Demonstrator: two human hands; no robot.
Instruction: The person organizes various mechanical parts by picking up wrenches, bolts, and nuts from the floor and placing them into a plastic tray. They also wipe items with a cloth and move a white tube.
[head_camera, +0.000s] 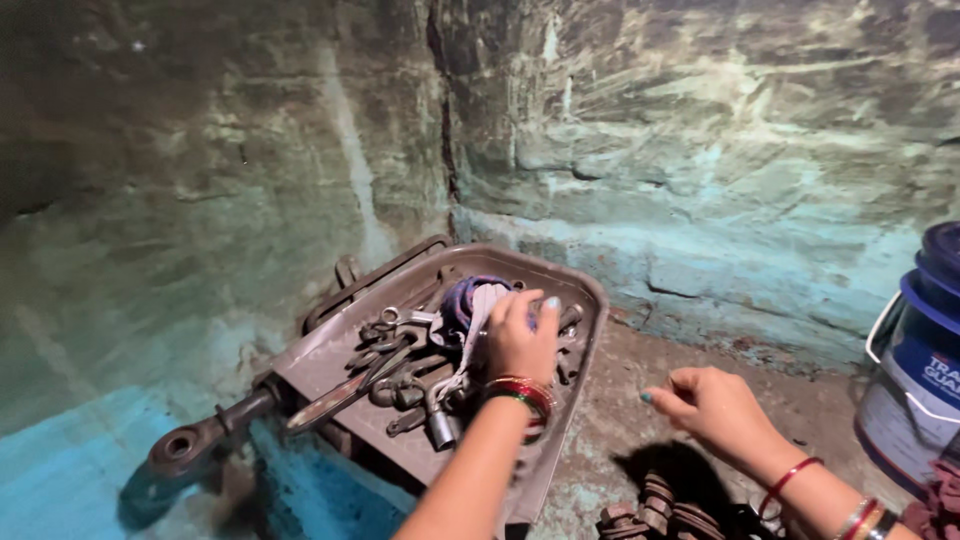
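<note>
My left hand (520, 338) reaches into a grey metal tray (330, 352) and grips a purple and white cloth (468, 300) lying on the tools. Red and green bangles sit on that wrist. Several dark wrenches and sockets (400, 365) fill the tray around the cloth. My right hand (708, 402) hovers low over the dirt floor to the right of the tray, fingers loosely curled with nothing in them, teal nail polish showing.
A dark metal rod with an eye end (195, 445) sticks out at the tray's left. A blue and white bucket (920, 360) stands at the right edge. Rusty metal parts (650, 510) lie near the bottom. Rough green-stained stone walls close in behind.
</note>
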